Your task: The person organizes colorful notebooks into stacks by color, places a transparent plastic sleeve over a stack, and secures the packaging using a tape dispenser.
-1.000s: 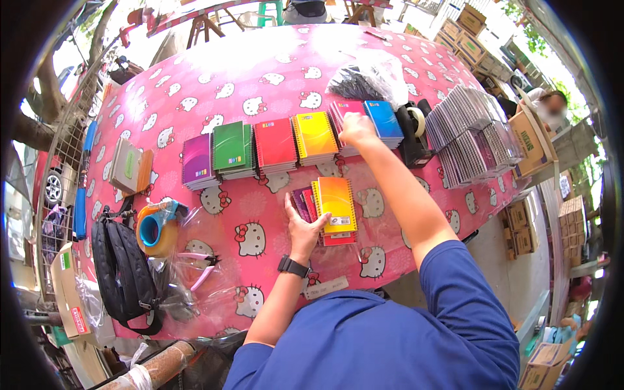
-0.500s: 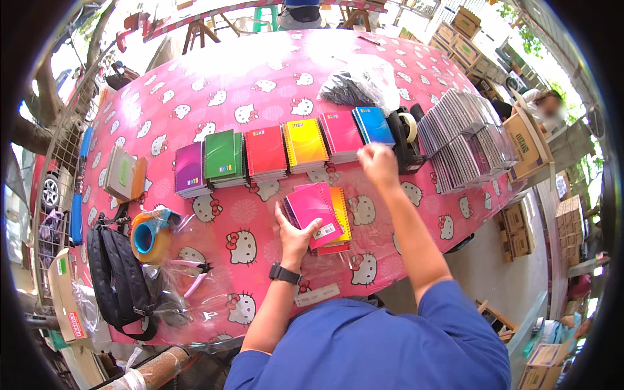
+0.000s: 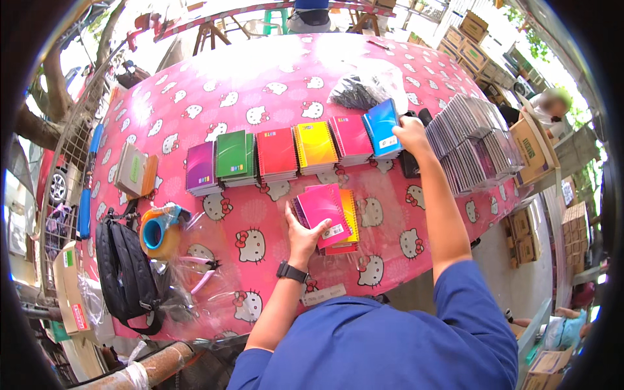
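Note:
My left hand [image 3: 304,239] grips a small stack of spiral notebooks, thumb on top and fingers along its left edge. A pink notebook [image 3: 325,211] tops that stack, with yellow and red ones showing beneath. Farther right, my right hand [image 3: 413,135] pinches the right edge of a blue notebook [image 3: 382,128], tilted up over the blue pile. To its left run piles of notebooks by colour: pink [image 3: 350,136], yellow [image 3: 316,144], red [image 3: 276,151], green [image 3: 232,154] and purple [image 3: 201,172].
Right of the blue pile stand a black tape dispenser [image 3: 411,164], partly hidden by my arm, and tall plastic-wrapped notebook stacks [image 3: 471,146]. A backpack [image 3: 127,270], tape gun [image 3: 161,231] and pink-handled pliers [image 3: 205,276] lie left. Another person [image 3: 552,110] is beyond the cartons.
My right hand has moved to the right edge of the blue pile and closed on the top blue notebook, which is now tilted up. My left hand stays on its stack.

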Demonstrator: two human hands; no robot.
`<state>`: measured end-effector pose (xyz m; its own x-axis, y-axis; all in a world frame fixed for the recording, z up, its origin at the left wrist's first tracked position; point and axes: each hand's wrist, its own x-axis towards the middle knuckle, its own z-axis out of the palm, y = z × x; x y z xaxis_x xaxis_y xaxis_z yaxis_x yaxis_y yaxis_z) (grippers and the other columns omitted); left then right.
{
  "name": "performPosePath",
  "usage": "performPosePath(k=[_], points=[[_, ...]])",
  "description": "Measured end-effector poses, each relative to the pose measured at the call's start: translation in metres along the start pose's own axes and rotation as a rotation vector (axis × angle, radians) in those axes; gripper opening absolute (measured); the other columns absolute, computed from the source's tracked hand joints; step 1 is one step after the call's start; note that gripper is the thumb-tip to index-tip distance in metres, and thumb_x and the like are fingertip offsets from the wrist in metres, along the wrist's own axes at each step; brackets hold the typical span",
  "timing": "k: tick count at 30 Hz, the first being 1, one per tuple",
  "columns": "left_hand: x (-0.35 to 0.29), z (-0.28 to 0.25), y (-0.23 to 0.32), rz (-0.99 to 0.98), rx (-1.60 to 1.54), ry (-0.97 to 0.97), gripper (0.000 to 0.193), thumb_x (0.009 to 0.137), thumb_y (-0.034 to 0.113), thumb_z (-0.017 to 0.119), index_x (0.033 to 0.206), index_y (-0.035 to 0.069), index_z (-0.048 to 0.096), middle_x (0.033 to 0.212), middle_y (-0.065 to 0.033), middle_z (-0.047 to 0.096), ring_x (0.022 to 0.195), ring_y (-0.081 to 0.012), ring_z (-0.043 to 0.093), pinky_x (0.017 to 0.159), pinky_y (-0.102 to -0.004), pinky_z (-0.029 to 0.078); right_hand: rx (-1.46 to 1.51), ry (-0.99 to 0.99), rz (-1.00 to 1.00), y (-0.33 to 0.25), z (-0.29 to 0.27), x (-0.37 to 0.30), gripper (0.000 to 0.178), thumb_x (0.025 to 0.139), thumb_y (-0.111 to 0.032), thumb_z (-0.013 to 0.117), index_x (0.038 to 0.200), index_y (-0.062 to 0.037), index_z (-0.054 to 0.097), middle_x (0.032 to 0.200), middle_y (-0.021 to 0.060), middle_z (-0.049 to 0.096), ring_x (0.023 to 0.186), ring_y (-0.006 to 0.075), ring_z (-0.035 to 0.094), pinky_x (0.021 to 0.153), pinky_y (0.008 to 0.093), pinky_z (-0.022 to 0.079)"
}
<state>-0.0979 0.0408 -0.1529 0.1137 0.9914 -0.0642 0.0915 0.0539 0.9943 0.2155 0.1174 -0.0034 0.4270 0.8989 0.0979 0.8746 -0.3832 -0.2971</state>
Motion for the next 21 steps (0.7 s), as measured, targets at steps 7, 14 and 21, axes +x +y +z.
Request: performPosePath(k=[7,14,21], points=[[0.009,0.007,-0.010,-0.018,-0.218,-0.077,0.093,0.085,0.065,0.043,0.138,-0.007,0.017,0.131,-0.0234,0.041,0.119,-0.0293,0.044,0.101,-0.0356,0.033,0.705,-0.330,0.119,-0.026,0.100,-0.183,0.057,0.080,-0.032,0.063,0.123,0.0024,0.047,0.110,0.0161,0.055,0.101,0.0275,0.051,0.092,0.0384,0.041],[0.009,0.012,0.012,-0.042,-0.275,-0.213,0.082,0.068,0.018,0.078,0.130,0.001,0.027,0.120,-0.0144,0.048,0.110,-0.0217,0.050,0.093,-0.0345,0.043,0.887,-0.315,-0.068,-0.031,0.126,-0.194,0.090,0.076,-0.047,0.068,0.137,0.0026,0.026,0.133,0.0237,0.039,0.126,0.0366,0.033,0.105,0.0431,0.028],[-0.026,0.015,0.046,0.185,-0.387,-0.517,0.092,0.054,-0.008,0.072,0.132,0.005,0.025,0.125,-0.0106,0.046,0.114,-0.0215,0.049,0.096,-0.0362,0.043,1.600,-0.338,-0.163,-0.012,0.080,-0.208,0.104,0.069,-0.001,0.076,0.145,-0.0111,0.007,0.142,0.0123,0.026,0.128,0.0229,0.032,0.106,0.0355,0.029]])
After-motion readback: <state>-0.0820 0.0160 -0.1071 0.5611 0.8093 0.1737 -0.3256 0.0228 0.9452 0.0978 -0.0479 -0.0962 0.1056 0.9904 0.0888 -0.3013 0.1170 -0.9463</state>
